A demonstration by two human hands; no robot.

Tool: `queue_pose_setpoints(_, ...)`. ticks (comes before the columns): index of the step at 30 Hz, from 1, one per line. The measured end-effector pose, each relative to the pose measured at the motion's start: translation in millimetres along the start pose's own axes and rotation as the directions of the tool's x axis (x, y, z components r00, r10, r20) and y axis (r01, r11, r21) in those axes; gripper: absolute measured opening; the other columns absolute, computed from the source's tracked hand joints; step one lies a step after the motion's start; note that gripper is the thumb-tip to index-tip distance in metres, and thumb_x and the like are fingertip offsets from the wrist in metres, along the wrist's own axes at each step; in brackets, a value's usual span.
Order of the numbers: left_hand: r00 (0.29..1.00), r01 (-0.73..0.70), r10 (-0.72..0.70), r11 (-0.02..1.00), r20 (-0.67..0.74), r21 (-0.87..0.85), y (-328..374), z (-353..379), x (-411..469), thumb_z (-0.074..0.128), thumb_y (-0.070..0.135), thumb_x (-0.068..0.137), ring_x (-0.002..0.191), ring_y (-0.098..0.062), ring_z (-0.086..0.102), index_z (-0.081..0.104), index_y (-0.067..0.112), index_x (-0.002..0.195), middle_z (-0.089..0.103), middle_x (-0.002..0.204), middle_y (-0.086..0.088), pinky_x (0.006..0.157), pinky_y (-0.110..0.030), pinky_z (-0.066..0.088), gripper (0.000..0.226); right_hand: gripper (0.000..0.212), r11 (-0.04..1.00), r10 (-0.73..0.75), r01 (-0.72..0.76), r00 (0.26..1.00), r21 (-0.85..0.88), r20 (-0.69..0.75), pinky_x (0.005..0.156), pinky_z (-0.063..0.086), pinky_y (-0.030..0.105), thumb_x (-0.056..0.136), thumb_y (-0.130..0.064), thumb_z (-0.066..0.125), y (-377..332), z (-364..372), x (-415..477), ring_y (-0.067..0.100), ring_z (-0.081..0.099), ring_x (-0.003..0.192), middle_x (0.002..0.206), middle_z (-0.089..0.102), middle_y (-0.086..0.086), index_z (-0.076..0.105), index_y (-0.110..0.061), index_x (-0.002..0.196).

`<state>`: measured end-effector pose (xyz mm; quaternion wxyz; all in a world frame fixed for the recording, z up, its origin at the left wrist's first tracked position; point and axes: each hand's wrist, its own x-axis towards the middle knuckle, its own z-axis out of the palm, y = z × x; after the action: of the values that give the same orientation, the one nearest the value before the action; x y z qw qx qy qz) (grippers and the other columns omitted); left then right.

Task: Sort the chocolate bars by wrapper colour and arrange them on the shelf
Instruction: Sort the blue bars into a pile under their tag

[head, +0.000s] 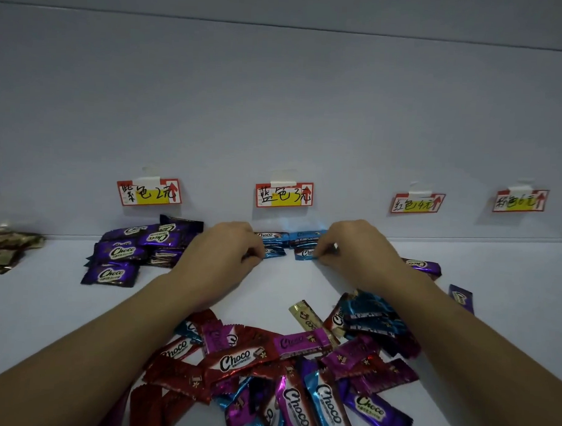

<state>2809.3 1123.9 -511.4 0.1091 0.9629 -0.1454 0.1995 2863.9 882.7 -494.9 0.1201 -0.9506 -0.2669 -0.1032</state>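
Observation:
A small stack of blue-wrapped Choco bars (299, 237) lies on the white shelf (47, 300) under the blue price label (284, 194). My left hand (222, 252) pinches the left end of a blue bar (273, 253) at the front of that stack. My right hand (356, 250) pinches another blue bar (305, 253) beside it. A purple pile (135, 249) sits under the purple label (149, 191). A mixed heap of red, magenta, blue, purple and gold bars (284, 366) lies between my forearms.
Gold bars (4, 247) lie at the far left. Two purple bars (422, 265) (460, 297) lie loose right of my right wrist. A red label (417, 203) and a further label (520, 200) hang on the back wall, with bare shelf below them.

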Motion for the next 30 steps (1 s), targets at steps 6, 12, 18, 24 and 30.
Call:
queue_pose_setpoints(6, 1.0, 0.001, -0.001, 0.999, -0.009, 0.043, 6, -8, -1, 0.065, 0.034, 0.095, 0.083, -0.007, 0.054, 0.072, 0.032, 0.107, 0.063, 0.106, 0.011, 0.074, -0.035, 0.055, 0.014, 0.013, 0.998, -0.027, 0.029, 0.999, 0.064, -0.022, 0.059, 0.036, 0.014, 0.091, -0.027, 0.073, 2, -16, -5, -0.003, 0.052, 0.063, 0.098, 0.073, -0.011, 0.078, -0.029, 0.102)
queue_pose_setpoints(12, 0.918, -0.062, 0.154, 0.966, 0.366, -0.251, 26, -63, -12, 0.068, 0.042, 0.092, 0.085, 0.001, 0.061, 0.074, 0.036, 0.101, 0.066, 0.091, 0.024, 0.069, -0.018, 0.051, 0.012, 0.007, 0.987, -0.094, 0.064, 0.973, 0.146, 0.211, 0.067, 0.047, 0.019, 0.089, -0.04, 0.072, 6, -52, -25, -0.001, 0.063, 0.077, 0.084, 0.07, -0.016, 0.075, -0.033, 0.09)
queue_pose_setpoints(18, 0.902, -0.159, 0.228, 0.965, 0.366, -0.209, 53, -52, -23, 0.062, 0.046, 0.096, 0.087, 0.002, 0.059, 0.07, 0.034, 0.113, 0.064, 0.099, 0.02, 0.072, -0.011, 0.045, 0.023, 0.019, 0.986, -0.082, -0.024, 0.795, 0.167, 0.601, 0.085, 0.054, 0.029, 0.083, -0.043, 0.078, 5, -80, -37, 0.0, 0.065, 0.089, 0.094, 0.07, -0.022, 0.072, -0.038, 0.101)
queue_pose_setpoints(24, 0.922, -0.162, 0.224, 0.964, 0.316, -0.209, 70, -32, -27, 0.061, 0.044, 0.096, 0.083, 0.003, 0.058, 0.071, 0.034, 0.109, 0.065, 0.094, 0.021, 0.07, -0.011, 0.042, 0.019, 0.028, 0.997, 0.041, -0.078, 0.735, 0.024, 0.677, 0.085, 0.058, 0.034, 0.076, -0.029, 0.086, 2, -77, -38, 0.01, 0.067, 0.089, 0.094, 0.072, -0.012, 0.07, -0.028, 0.099)
queue_pose_setpoints(30, 0.933, -0.181, 0.251, 0.946, 0.257, -0.267, 96, -28, -20, 0.062, 0.043, 0.096, 0.085, 0.001, 0.059, 0.071, 0.033, 0.111, 0.068, 0.1, 0.018, 0.076, -0.016, 0.048, 0.02, 0.013, 0.988, 0.034, -0.122, 0.757, 0.091, 0.652, 0.08, 0.056, 0.031, 0.08, -0.027, 0.082, 14, -82, -37, 0.006, 0.067, 0.076, 0.078, 0.072, -0.012, 0.072, -0.023, 0.087)
